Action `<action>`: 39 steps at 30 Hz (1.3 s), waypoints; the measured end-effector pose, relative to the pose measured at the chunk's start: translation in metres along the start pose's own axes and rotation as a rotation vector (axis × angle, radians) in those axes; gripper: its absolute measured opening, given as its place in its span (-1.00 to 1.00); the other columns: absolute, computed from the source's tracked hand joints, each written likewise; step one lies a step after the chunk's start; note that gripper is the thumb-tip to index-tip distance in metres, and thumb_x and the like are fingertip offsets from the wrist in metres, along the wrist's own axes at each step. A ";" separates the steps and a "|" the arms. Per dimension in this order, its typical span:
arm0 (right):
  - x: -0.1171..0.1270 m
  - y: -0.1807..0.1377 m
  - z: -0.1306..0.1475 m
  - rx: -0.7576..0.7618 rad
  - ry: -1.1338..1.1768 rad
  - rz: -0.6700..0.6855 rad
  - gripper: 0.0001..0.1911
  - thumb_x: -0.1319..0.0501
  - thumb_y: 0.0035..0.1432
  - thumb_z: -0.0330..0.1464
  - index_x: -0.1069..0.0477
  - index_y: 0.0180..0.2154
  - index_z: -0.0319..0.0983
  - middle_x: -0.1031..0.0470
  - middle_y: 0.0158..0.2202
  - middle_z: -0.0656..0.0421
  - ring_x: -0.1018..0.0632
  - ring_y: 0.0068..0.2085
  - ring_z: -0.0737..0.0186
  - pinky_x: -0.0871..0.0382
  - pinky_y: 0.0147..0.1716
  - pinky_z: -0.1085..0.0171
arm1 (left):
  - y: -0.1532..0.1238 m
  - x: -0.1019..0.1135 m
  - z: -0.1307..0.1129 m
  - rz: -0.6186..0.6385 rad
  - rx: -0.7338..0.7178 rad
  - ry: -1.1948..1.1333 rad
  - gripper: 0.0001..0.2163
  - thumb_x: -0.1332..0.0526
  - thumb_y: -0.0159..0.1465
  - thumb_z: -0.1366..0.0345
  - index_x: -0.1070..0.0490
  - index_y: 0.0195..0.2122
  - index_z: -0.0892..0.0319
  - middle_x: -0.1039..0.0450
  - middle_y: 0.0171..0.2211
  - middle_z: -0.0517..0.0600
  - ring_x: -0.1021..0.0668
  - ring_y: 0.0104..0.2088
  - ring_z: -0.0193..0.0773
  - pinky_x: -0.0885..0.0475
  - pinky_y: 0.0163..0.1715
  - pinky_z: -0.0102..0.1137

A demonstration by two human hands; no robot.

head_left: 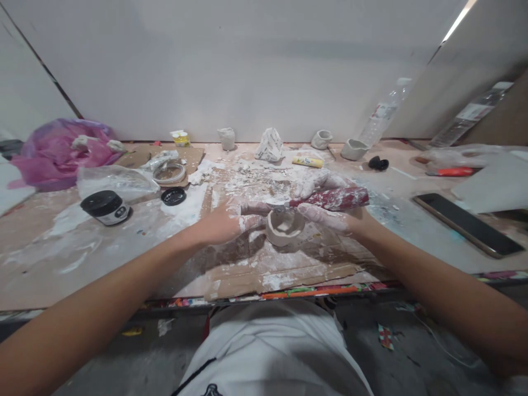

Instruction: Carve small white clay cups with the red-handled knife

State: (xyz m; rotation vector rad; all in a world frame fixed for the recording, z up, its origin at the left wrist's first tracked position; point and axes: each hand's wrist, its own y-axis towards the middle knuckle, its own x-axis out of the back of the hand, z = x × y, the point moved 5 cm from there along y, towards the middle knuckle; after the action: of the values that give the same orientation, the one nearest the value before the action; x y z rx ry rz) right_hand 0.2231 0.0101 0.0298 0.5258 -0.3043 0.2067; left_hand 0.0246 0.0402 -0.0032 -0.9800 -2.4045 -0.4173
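White garment point(276, 352), bottom centre; cardboard sheet point(235, 289), powder-smeared, lower centre; small grey clay cup point(284, 234), centre of the frame, mouth up, over the cardboard sheet; left hand point(229, 220), whitened, fingers at the cup's left side, whether gripping or merely touching cannot be told; right hand point(330, 214), whitened, closed around a red-handled tool point(342, 199), its metal end at the cup's far rim; smartphone point(468, 223), dark screen up, right of frame; black-lidded jar point(106, 208), left of frame; black screw lid point(174, 196), lying loose, left of centre; yellow tube point(307, 161), on its side, beyond the hands; pink plastic bag point(68, 154), crumpled, left; crumpled printed paper point(269, 146), upper centre; three further clay vessels: one upright point(226, 139), left of the paper, and two squat point(322, 139) point(355, 149), to its right; two clear plastic bottles point(383, 113) point(472, 113), leaning, upper right; pale wall panel point(247, 66), behind all.
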 end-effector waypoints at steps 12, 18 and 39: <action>0.002 0.000 -0.001 -0.007 0.013 -0.010 -0.79 -0.45 0.04 -0.32 -0.45 -0.33 -0.13 -0.58 -0.36 0.19 -0.61 -0.32 0.19 -0.53 -0.34 0.24 | -0.001 0.000 0.002 -0.011 0.015 -0.020 -0.68 -0.19 0.26 0.21 -0.61 -0.02 0.08 -0.59 0.08 0.05 -0.59 0.10 -0.04 -0.43 0.17 -0.15; 0.001 0.002 -0.002 -0.022 0.040 -0.019 -0.77 -0.47 -0.02 -0.35 -0.45 -0.35 -0.14 -0.57 -0.37 0.19 -0.61 -0.34 0.20 -0.52 -0.35 0.23 | -0.001 0.000 0.002 0.012 0.009 0.000 -0.64 -0.18 0.27 0.20 -0.58 0.04 0.10 -0.55 0.12 0.06 -0.57 0.13 -0.03 -0.38 0.21 -0.11; 0.006 0.005 -0.009 0.032 -0.029 -0.037 -0.75 -0.44 -0.01 -0.27 -0.41 -0.33 -0.15 -0.58 -0.38 0.19 -0.61 -0.36 0.21 -0.48 -0.38 0.26 | 0.000 -0.004 0.005 0.051 -0.043 -0.143 -0.64 -0.22 0.29 0.15 -0.57 0.04 0.15 -0.56 0.11 0.09 -0.58 0.11 -0.03 -0.42 0.16 -0.17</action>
State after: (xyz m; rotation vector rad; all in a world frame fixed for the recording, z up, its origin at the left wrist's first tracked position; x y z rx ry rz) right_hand 0.2300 0.0200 0.0266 0.5664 -0.3198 0.1689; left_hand 0.0253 0.0403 -0.0091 -1.1216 -2.5002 -0.3940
